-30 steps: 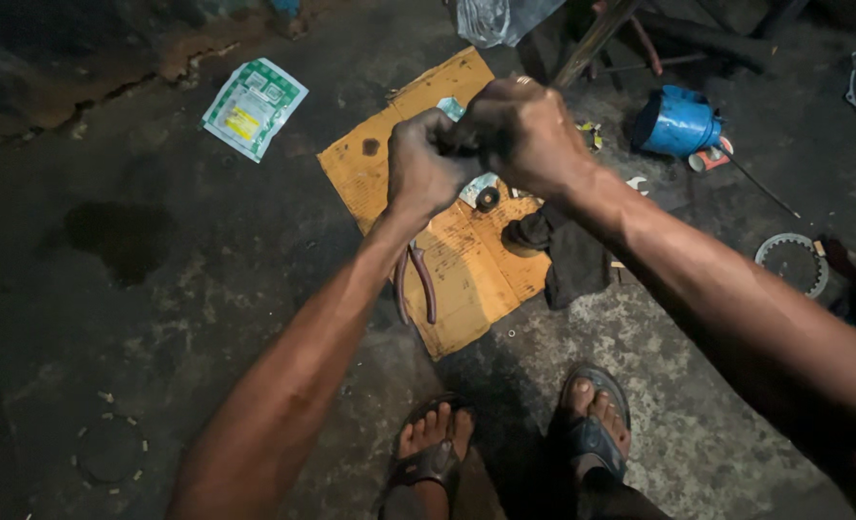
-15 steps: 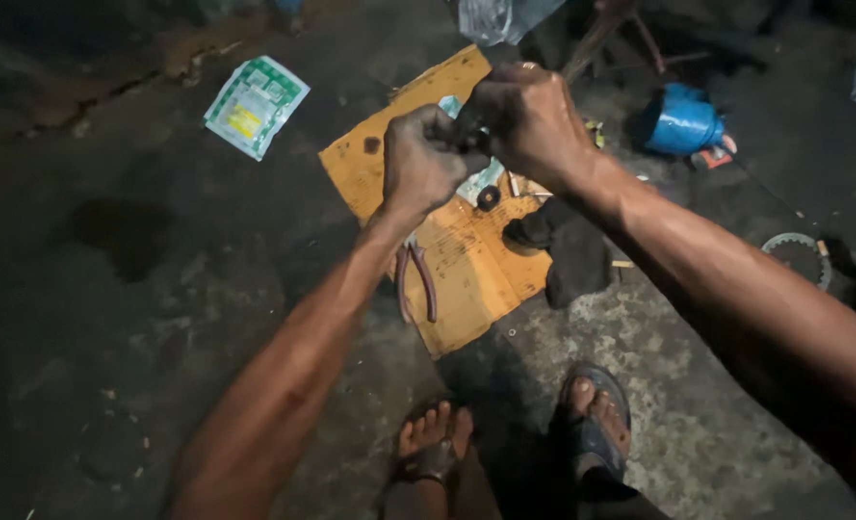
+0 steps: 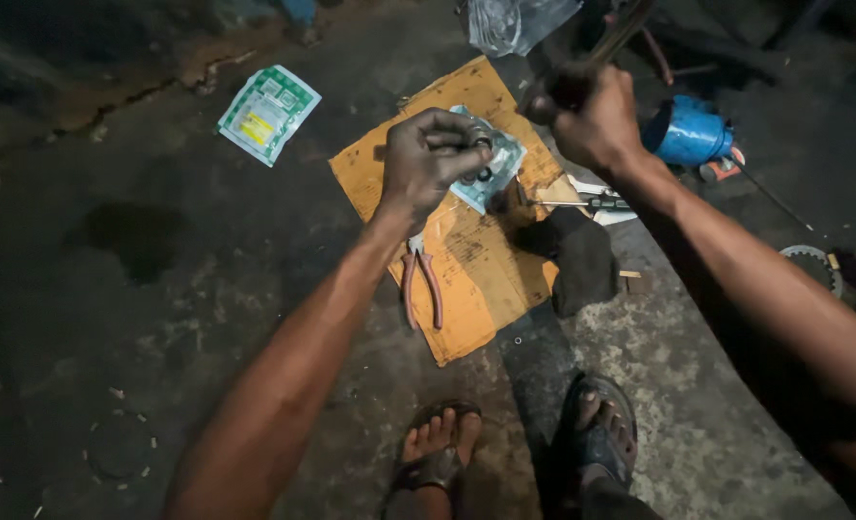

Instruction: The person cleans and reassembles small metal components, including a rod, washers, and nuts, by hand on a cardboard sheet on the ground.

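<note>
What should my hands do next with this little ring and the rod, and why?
Probably bring the left hand across to the right hand: the small ring is pinched in the left fingertips, the dark rod is gripped upright in the right, and the two are apart.

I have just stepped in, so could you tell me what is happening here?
A person stands over a sheet of cardboard on the floor. The left hand pinches a small dark ring-like part; the right hand grips a dark rod-like tool. Red-handled pliers, a dark rag and a blue can lie below.
</note>
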